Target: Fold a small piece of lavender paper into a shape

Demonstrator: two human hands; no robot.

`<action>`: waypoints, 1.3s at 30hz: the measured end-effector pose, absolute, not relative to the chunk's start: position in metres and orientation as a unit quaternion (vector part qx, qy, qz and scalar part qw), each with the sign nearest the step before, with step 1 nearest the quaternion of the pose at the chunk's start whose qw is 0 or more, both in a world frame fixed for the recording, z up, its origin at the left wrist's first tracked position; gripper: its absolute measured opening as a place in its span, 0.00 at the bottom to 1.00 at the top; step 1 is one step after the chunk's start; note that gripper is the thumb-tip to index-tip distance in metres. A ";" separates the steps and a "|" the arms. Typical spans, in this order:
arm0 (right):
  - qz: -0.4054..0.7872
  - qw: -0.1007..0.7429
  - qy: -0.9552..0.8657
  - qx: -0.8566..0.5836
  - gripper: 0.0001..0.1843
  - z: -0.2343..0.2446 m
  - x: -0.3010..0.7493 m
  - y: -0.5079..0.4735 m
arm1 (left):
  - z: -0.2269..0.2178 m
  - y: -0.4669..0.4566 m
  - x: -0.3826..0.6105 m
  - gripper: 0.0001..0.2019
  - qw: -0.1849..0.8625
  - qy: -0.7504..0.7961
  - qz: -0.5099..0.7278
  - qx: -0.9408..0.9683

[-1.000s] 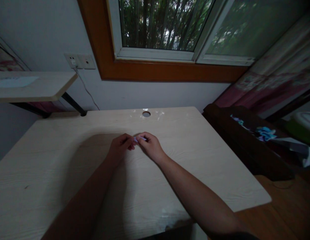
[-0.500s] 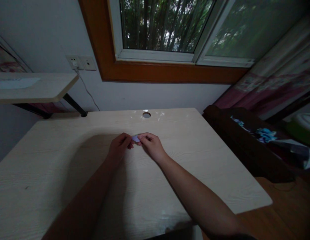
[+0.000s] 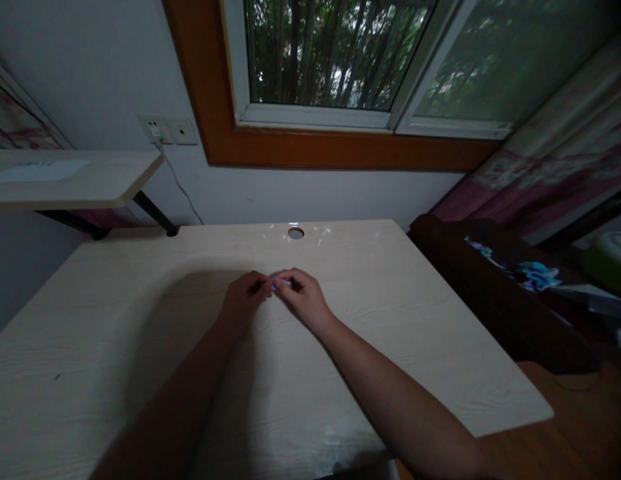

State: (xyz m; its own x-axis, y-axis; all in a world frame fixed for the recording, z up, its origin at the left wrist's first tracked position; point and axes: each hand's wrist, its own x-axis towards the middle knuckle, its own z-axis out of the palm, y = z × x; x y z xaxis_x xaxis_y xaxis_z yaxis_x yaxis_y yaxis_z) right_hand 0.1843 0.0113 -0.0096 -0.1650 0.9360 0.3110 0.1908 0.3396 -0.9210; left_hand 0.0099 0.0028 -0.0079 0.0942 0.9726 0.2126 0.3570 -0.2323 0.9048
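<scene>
A small pale purple piece [image 3: 283, 283], which looks like folded paper, is pinched between my two hands above the middle of the desk [image 3: 390, 327]. My left hand [image 3: 244, 297] has its thumb and fingers closed at the left end of the piece. From the other side my right hand [image 3: 306, 297] grips it, fingers curled and thumb on top. The fingertips of both hands nearly touch and cover most of the piece, so its full shape is hidden.
A round cable hole [image 3: 295, 233] lies in the desk beyond my hands. At the left a raised shelf [image 3: 105, 190] stands on black legs. A white cable [image 3: 183, 187] hangs from the wall socket [image 3: 167, 130]. Dark brown furniture with cloth [image 3: 537, 275] on it stands right of the desk.
My hands have drawn closer together, and less of the purple piece shows between them; it now appears narrower and turned. The whole view has shifted slightly.
</scene>
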 end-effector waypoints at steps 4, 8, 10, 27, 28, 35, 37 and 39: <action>0.359 0.479 -0.674 -0.434 0.06 -0.009 0.184 0.011 | -0.008 0.002 0.009 0.10 0.308 0.518 0.428 0.673; 0.361 0.485 -0.663 -0.442 0.07 -0.008 0.185 0.010 | -0.008 0.001 0.009 0.11 0.322 0.525 0.434 0.657; 0.377 0.491 -0.646 -0.447 0.07 -0.007 0.184 0.010 | -0.010 0.002 0.009 0.11 0.337 0.525 0.448 0.640; 0.495 0.519 -0.552 -0.426 0.14 -0.007 0.184 0.019 | -0.005 0.005 0.011 0.11 0.427 0.511 0.502 0.552; 0.492 0.510 -0.568 -0.420 0.17 -0.007 0.183 0.018 | -0.007 0.006 0.012 0.11 0.430 0.511 0.493 0.558; 0.450 0.476 -0.611 -0.444 0.16 -0.013 0.183 0.017 | -0.010 0.009 0.013 0.09 0.435 0.520 0.450 0.581; 0.443 0.482 -0.610 -0.447 0.15 -0.014 0.183 0.018 | -0.008 0.009 0.013 0.10 0.444 0.524 0.440 0.578; 0.451 0.501 -0.593 -0.440 0.16 -0.015 0.183 0.019 | -0.006 0.009 0.013 0.10 0.458 0.524 0.436 0.570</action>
State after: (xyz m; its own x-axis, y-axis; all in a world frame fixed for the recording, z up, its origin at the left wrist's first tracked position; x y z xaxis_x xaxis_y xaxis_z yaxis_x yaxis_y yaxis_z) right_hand 0.1826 0.0189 -0.0149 -0.1101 0.9739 0.1985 0.0698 0.2068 -0.9759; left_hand 0.0127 0.0093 -0.0064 0.0706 0.9974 0.0172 0.1983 -0.0310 0.9796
